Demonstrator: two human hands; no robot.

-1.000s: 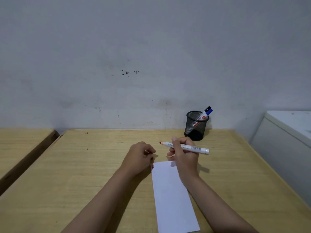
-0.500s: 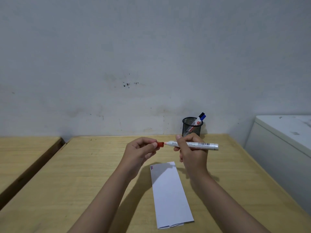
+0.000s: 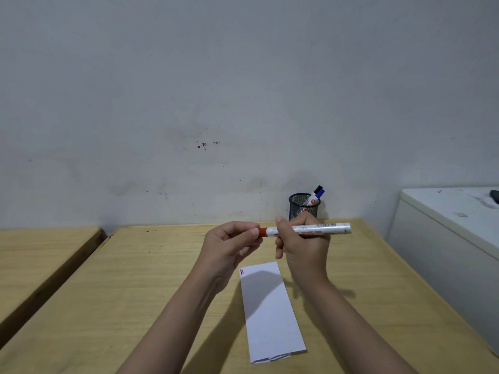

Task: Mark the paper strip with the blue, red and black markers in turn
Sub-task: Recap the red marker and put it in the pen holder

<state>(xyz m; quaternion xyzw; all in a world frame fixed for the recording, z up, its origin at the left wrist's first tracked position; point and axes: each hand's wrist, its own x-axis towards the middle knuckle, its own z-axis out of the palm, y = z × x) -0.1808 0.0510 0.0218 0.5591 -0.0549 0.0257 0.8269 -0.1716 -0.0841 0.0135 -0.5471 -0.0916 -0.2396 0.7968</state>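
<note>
A white folded paper strip (image 3: 270,311) lies on the wooden table (image 3: 151,287), with a short blue and a short red mark (image 3: 242,271) at its far left corner. Above it my right hand (image 3: 303,244) holds the white barrel of the red marker (image 3: 321,228) level. My left hand (image 3: 229,245) pinches the red cap (image 3: 263,231), which sits on the marker's tip. A black mesh cup (image 3: 303,207) by the wall holds the blue marker (image 3: 318,194) and a black-capped marker beside it.
A second wooden table (image 3: 35,255) stands to the left across a narrow gap. A white cabinet (image 3: 445,230) stands at the right, with a dark object at its far edge. A grey wall runs along the back.
Both hands rose off the paper. My left hand brought the red cap to the marker's tip and the cap now sits on it. The view has tilted slightly.
</note>
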